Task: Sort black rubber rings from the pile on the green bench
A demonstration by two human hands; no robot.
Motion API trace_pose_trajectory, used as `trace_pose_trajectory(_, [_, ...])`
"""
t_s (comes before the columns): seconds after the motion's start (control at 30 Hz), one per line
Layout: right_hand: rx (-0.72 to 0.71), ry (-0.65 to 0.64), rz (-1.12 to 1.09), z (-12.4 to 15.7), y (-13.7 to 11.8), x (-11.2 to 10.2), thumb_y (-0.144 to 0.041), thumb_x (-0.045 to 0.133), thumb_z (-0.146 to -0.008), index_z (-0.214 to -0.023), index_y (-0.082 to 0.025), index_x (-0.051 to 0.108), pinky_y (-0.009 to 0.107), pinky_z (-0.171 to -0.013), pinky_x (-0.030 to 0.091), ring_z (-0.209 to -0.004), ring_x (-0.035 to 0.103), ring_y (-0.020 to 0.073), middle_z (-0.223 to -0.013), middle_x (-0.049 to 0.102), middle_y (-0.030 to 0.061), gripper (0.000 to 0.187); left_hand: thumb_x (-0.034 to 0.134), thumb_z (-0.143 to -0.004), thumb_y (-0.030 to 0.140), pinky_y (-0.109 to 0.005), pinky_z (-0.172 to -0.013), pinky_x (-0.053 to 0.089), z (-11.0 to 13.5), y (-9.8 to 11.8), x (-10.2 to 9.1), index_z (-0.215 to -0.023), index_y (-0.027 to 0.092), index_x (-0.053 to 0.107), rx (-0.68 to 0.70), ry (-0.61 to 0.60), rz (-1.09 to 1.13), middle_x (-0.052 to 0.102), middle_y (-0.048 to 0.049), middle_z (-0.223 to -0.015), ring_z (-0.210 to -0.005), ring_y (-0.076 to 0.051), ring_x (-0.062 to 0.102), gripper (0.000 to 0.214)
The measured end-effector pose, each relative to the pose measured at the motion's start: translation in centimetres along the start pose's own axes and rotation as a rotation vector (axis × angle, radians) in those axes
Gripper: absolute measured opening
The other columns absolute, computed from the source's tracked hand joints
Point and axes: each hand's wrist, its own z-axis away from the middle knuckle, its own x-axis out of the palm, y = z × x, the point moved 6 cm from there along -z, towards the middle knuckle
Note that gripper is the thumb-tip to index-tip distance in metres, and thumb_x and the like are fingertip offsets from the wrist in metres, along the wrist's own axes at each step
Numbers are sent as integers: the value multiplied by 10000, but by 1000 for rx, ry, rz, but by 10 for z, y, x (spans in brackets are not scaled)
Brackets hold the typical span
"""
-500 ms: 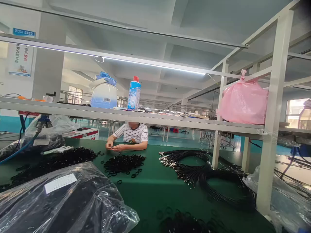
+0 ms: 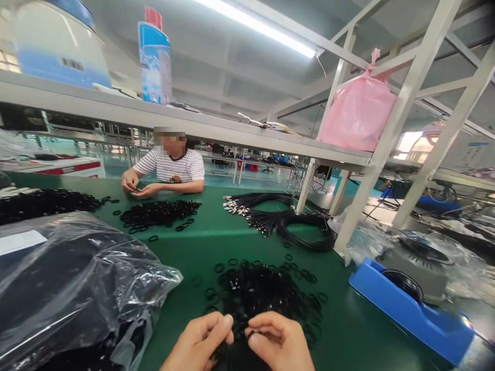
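Observation:
My left hand (image 2: 205, 339) is low in the middle of the view, thumb and fingers pinched together. What it holds, if anything, I cannot make out. Beside it, my right hand (image 2: 279, 341) is closed on a small black ring (image 2: 250, 334), of which only a dark bit shows at the fingertips. Both hands are over the near edge of a loose pile of black rings (image 2: 263, 288) on the green table (image 2: 185, 263). The hands are apart, with a narrow gap between the fingertips.
A clear plastic bag (image 2: 88, 273) of black items lies left. Further back are another ring pile (image 2: 158, 212), black cables (image 2: 305, 232) and a person (image 2: 170, 167) handling something small. A blue tape dispenser (image 2: 410, 314) stands right. A shelf (image 2: 216, 126) crosses above.
The view has tilted down and turned right, bringing in the near ring pile and the blue dispenser. Both my hands have come into view at the bottom.

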Motion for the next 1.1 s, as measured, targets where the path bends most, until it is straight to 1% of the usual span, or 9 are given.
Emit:
trace_pose_trajectory(0.1, [-8,53,-70,-3,7,0,-260,740,-605,-771,-131,714,282,-582,522,-685,691,231,-729,744,94,211,492,-697,761,-149,-276,109,5,0,6,-623,202,492,-65,-35,-32,373,113,-375,-256,-30,249,564])
trace_pose_trajectory(0.2, [-30,55,-47,1,7,3,-199,667,-628,-796,-143,705,266,-593,522,-649,680,196,-720,727,62,181,509,-763,683,-138,-287,155,11,4,13,-692,177,535,-19,-108,-95,514,60,-448,-271,-23,299,512])
trace_pose_trajectory(0.33, [-64,57,139,6,1,5,-157,602,-630,-795,-164,699,218,-517,476,-539,638,145,-697,658,14,192,620,-745,598,-136,-312,191,10,5,23,-847,176,590,56,-197,-102,535,69,-535,-332,-25,294,436])
trace_pose_trajectory(0.5, [-178,91,320,7,-16,-1,-97,562,-675,-758,-182,686,212,-567,473,-587,644,148,-695,662,4,172,660,-709,574,-153,-320,111,3,4,10,-629,174,546,20,-52,-28,367,121,-347,-299,-15,176,424])
trace_pose_trajectory(0.67, [-368,198,528,8,-31,-14,-121,550,-780,-835,-236,718,259,-783,480,-851,636,185,-890,706,19,211,713,-647,573,-148,-299,128,4,5,4,-740,141,622,-97,-9,261,650,-20,-562,-308,-9,266,452])
trace_pose_trajectory(0.77, [-499,162,543,14,-34,-3,-202,555,-836,-888,-247,711,283,-831,467,-929,602,202,-969,690,38,172,681,-681,602,-140,-307,139,11,3,14,-848,116,645,-185,-65,359,692,-86,-627,-343,-34,354,516])
trace_pose_trajectory(0.93, [-566,33,597,21,-28,27,-110,605,-706,-858,-272,700,281,-752,448,-749,590,179,-813,687,-11,241,666,-680,646,-130,-335,245,20,2,30,-769,106,669,-168,-142,460,568,1,-544,-398,-50,434,548])
trace_pose_trajectory(1.0, [-560,47,576,20,-25,27,-103,552,-733,-812,-261,703,264,-707,445,-694,598,165,-762,696,-14,232,715,-667,596,-131,-355,320,19,2,30,-738,104,675,-147,-143,455,583,-12,-588,-466,-79,509,499])
trace_pose_trajectory(1.1, [-386,65,492,11,-16,14,-152,522,-776,-773,-231,709,231,-593,440,-640,613,159,-704,695,2,203,810,-612,449,-126,-345,339,12,2,23,-749,100,692,-94,-119,355,632,-38,-625,-475,-83,517,393])
